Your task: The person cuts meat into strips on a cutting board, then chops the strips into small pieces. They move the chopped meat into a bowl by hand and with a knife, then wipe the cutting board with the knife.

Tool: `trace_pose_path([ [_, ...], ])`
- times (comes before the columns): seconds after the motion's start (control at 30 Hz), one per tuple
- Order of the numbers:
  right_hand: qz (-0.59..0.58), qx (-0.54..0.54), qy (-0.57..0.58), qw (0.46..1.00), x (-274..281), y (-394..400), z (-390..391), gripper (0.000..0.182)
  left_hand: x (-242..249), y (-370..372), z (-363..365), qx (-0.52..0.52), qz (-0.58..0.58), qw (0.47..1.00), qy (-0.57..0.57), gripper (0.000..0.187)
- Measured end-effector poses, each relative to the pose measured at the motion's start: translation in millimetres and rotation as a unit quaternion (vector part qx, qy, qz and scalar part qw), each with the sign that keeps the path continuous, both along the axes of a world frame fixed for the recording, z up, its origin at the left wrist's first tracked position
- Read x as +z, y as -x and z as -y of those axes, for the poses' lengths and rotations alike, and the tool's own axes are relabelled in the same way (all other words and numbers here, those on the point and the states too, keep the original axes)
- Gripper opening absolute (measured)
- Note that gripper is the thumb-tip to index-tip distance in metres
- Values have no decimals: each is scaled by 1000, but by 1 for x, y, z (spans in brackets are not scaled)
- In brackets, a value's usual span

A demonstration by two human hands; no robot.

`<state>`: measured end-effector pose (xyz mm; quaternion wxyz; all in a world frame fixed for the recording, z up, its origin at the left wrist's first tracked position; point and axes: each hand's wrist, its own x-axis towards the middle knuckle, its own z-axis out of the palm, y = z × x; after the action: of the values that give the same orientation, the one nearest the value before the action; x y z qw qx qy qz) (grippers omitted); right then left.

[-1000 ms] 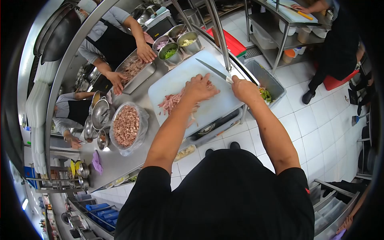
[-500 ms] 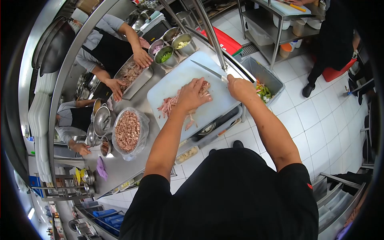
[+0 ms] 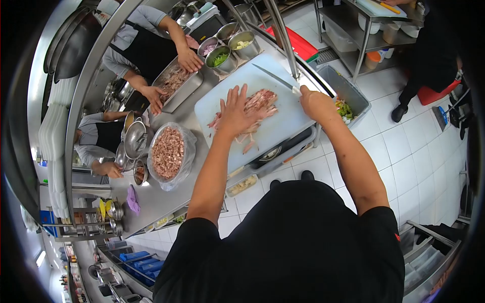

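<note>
On the white cutting board (image 3: 212, 98) lies a pile of sliced raw meat (image 3: 261, 102), with loose strips at its left and lower side. My left hand (image 3: 236, 115) rests over the left part of this meat, fingers spread and stretched out. Part of the pile is hidden under the palm. My right hand (image 3: 317, 105) is closed round the handle of a knife (image 3: 274, 76) at the board's right edge. The blade lies low over the board, or on it, pointing to the upper left, apart from the meat.
Left of the board stands a plastic-lined bowl of diced meat (image 3: 168, 152). A co-worker's hands touch a metal tray of meat (image 3: 174, 83). Metal pots, one with green vegetables (image 3: 221, 59), line the board's far side. A grey bin of scraps (image 3: 353, 96) stands at right.
My left hand has slid left from the top of the meat pile, and its fingers have spread. More of the meat shows. My right hand still holds the knife; the view has shifted slightly.
</note>
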<state>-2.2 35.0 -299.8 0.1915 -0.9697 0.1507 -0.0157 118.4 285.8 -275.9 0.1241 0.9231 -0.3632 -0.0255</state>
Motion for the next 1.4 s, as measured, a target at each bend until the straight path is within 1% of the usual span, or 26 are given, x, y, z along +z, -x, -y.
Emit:
trace_pose_path([
  [0.07, 5, 5, 3, 1000, 3, 2, 0, 24, -9, 23, -12, -12, 62, 996, -57, 110],
  [0.17, 10, 7, 12, 1000, -1, -1, 0, 23, -23, 20, -32, 50, 61, 992, -98, 114],
  [0.27, 18, 19, 30, 999, 2, 1, 0, 21, -14, 0, -51, 62, 41, 989, -129, 113],
  [0.37, 22, 18, 27, 999, 4, 2, 0, 22, -7, 2, -59, 58, -10, 995, -86, 113],
  [0.47, 5, 13, 18, 1000, 10, 3, -2, 23, -10, 31, -55, 81, 30, 996, -36, 113],
  [0.57, 7, 11, 17, 1000, 11, 3, -2, 25, -22, 69, -45, 64, 126, 990, -7, 115],
  [0.63, 4, 12, 16, 1000, 10, 3, -2, 25, -28, 77, -51, 73, 128, 989, -14, 114],
  [0.7, 2, 9, 14, 1000, 11, 5, -1, 25, -36, 71, -61, 90, 128, 987, -19, 113],
  [0.77, 7, 13, 18, 1000, 10, 3, -2, 25, -38, 50, -88, 121, 127, 984, -29, 112],
  [0.87, 16, 19, 26, 999, 6, 0, -1, 25, -30, 19, -112, 132, 106, 983, -73, 113],
  [0.97, 8, 15, 27, 999, 11, 2, -1, 25, -21, 15, -110, 108, 42, 992, -44, 116],
  [1.07, 1, 10, 22, 1000, 13, 2, -2, 25, -10, 30, -101, 63, 18, 996, -55, 117],
  [1.17, -1, 13, 21, 1000, 14, 3, -2, 25, -5, 31, -107, 33, -12, 995, -92, 115],
  [1.27, 11, 20, 24, 999, 9, 2, -1, 25, -6, 31, -114, 52, 5, 997, -56, 112],
  [1.33, 15, 23, 26, 999, 7, 1, 1, 25, -18, 18, -121, 55, 28, 996, -71, 110],
  [1.4, 9, 23, 28, 999, 8, 1, 1, 25, -19, 15, -118, 54, 45, 995, -68, 107],
])
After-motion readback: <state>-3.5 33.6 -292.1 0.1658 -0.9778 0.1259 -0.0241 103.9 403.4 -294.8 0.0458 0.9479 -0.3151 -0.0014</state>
